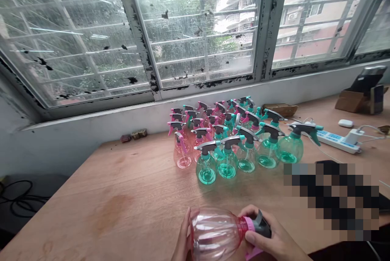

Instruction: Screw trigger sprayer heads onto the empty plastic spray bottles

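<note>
A clear pink plastic spray bottle lies on its side in my two hands, close to the front edge of the wooden table. My left hand cups its round base. My right hand wraps the pink collar and black trigger head, with a pink trigger lever showing below the fingers. Farther off, several upright green spray bottles and pink spray bottles stand in a dense group, apart from both hands. The back rows are partly hidden by the front ones.
A barred window and white sill run behind the table. To the right are a white power strip with cables, a small white case and a phone on a cardboard box. A pixelated patch hides the right foreground.
</note>
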The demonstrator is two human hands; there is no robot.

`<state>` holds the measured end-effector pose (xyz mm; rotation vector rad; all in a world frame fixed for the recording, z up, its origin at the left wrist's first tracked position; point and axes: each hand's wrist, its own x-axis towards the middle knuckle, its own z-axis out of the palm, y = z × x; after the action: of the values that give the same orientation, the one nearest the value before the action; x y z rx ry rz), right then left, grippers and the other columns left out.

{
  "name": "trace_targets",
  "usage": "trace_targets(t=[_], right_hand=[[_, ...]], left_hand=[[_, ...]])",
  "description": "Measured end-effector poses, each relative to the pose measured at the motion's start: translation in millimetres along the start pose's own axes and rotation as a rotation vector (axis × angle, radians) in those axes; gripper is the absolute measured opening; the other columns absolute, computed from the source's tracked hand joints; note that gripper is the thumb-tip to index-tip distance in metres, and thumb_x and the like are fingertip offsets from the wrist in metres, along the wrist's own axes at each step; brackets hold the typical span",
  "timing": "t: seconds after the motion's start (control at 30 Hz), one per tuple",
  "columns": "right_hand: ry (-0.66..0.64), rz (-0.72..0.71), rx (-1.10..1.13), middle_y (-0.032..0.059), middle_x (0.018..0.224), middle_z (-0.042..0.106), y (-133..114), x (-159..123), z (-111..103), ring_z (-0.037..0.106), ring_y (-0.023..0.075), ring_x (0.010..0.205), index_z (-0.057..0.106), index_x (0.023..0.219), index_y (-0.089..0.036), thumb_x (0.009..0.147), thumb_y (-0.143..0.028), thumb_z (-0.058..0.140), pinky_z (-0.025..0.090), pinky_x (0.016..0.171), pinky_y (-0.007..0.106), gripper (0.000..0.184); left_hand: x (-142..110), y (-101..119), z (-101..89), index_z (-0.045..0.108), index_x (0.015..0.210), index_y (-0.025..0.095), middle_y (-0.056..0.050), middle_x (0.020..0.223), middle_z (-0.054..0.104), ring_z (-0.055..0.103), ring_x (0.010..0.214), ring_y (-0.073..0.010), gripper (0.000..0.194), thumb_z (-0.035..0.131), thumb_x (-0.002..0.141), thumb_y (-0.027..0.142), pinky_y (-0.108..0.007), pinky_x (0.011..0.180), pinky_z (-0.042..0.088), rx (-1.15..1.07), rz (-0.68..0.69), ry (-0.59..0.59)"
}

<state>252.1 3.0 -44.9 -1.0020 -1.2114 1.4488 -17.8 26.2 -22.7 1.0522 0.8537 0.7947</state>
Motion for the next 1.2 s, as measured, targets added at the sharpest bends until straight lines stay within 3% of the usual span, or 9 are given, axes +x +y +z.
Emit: trace_targets(t=[0.17, 0.37, 0.43, 0.63, 0.7, 0.87, 0.97, 1.1, 1.2], right_hand=[[0.007, -0.023, -0.054, 0.0007, 0.079, 0.064, 1.2, -0.5, -1.3, 0.056, 0.0167, 0.067, 0.069, 0.100, -0.019, 0.076, -0.055, 0.080, 0.047, 0.059, 0.025, 0.045], [-0.016, -0.050, -0.118, 0.0011, 0.083, 0.065, 4.9, -0.8, -3.3, 0.058, 0.0196, 0.074, 0.069, 0.100, -0.019, 0.075, -0.054, 0.080, 0.049, 0.067, 0.028, 0.044], [-0.015, -0.047, -0.109, 0.0005, 0.081, 0.065, 3.8, -0.8, -2.7, 0.057, 0.0183, 0.070, 0.069, 0.099, -0.019, 0.076, -0.054, 0.080, 0.048, 0.063, 0.027, 0.044], [-0.015, 0.003, -0.050, -0.0010, 0.075, 0.063, -4.1, -2.0, 1.6, 0.060, 0.0167, 0.061, 0.067, 0.096, -0.019, 0.075, -0.056, 0.080, 0.048, 0.056, 0.026, 0.044], [-0.008, 0.007, -0.041, -0.0010, 0.075, 0.063, -4.6, -2.1, 2.2, 0.060, 0.0166, 0.062, 0.067, 0.096, -0.019, 0.075, -0.056, 0.081, 0.049, 0.057, 0.025, 0.045], [-0.020, 0.008, -0.023, -0.0012, 0.075, 0.063, -0.9, -1.4, 1.3, 0.062, 0.0167, 0.062, 0.066, 0.097, -0.018, 0.075, -0.056, 0.081, 0.050, 0.058, 0.026, 0.046], [-0.026, 0.008, -0.023, -0.0007, 0.077, 0.064, 0.5, -0.9, 0.2, 0.064, 0.0171, 0.064, 0.065, 0.099, -0.018, 0.076, -0.056, 0.080, 0.051, 0.060, 0.027, 0.047], [-0.023, 0.000, -0.027, -0.0005, 0.076, 0.064, 0.7, -0.7, -0.2, 0.064, 0.0175, 0.064, 0.065, 0.099, -0.018, 0.077, -0.056, 0.080, 0.051, 0.058, 0.026, 0.047], [-0.026, 0.021, 0.006, -0.0003, 0.077, 0.064, 0.9, -1.0, 0.6, 0.066, 0.0183, 0.064, 0.065, 0.099, -0.019, 0.076, -0.056, 0.081, 0.053, 0.059, 0.027, 0.047]], left_hand=[[10.1, -8.1, -5.3, 0.034, 0.155, 0.040, -0.007, 0.150, 0.058, 0.062, 0.129, -0.0383, 0.098, 0.070, 0.072, 0.076, -0.052, 0.115, 0.043, -0.021, -0.068, 0.032], [16.4, -6.1, -12.2, 0.024, 0.160, 0.032, -0.013, 0.126, 0.072, 0.073, 0.112, -0.0352, 0.094, 0.032, 0.083, 0.087, -0.049, 0.100, 0.055, -0.025, -0.209, 0.025], [18.8, -4.7, -12.3, 0.026, 0.160, 0.030, -0.014, 0.121, 0.074, 0.074, 0.109, -0.0362, 0.095, 0.029, 0.084, 0.088, -0.051, 0.100, 0.055, -0.043, -0.219, 0.016], [17.6, -15.5, -20.1, 0.034, 0.156, 0.035, -0.011, 0.142, 0.063, 0.063, 0.125, -0.0390, 0.100, 0.073, 0.072, 0.073, -0.052, 0.114, 0.043, 0.007, -0.095, -0.007], [17.1, -21.8, -22.5, 0.033, 0.156, 0.035, -0.011, 0.143, 0.062, 0.061, 0.128, -0.0399, 0.104, 0.077, 0.069, 0.071, -0.051, 0.114, 0.042, 0.023, -0.072, -0.024], [21.5, -26.9, -18.0, 0.024, 0.160, 0.022, -0.014, 0.110, 0.077, 0.071, 0.112, -0.0371, 0.102, 0.037, 0.083, 0.087, -0.052, 0.104, 0.051, -0.101, -0.203, 0.113], [22.8, -20.5, -14.3, 0.021, 0.160, 0.015, -0.017, 0.102, 0.077, 0.071, 0.111, -0.0384, 0.107, 0.029, 0.083, 0.088, -0.052, 0.099, 0.054, -0.116, -0.241, 0.167], [17.1, -9.3, -12.9, 0.039, 0.154, 0.025, -0.016, 0.141, 0.063, 0.053, 0.137, -0.0415, 0.096, 0.056, 0.079, 0.081, -0.054, 0.108, 0.049, -0.074, -0.187, 0.126], [11.0, -9.5, -12.9, 0.045, 0.151, 0.029, -0.011, 0.151, 0.056, 0.029, 0.153, -0.0417, 0.100, 0.083, 0.065, 0.065, -0.055, 0.117, 0.039, -0.014, -0.070, 0.084]])
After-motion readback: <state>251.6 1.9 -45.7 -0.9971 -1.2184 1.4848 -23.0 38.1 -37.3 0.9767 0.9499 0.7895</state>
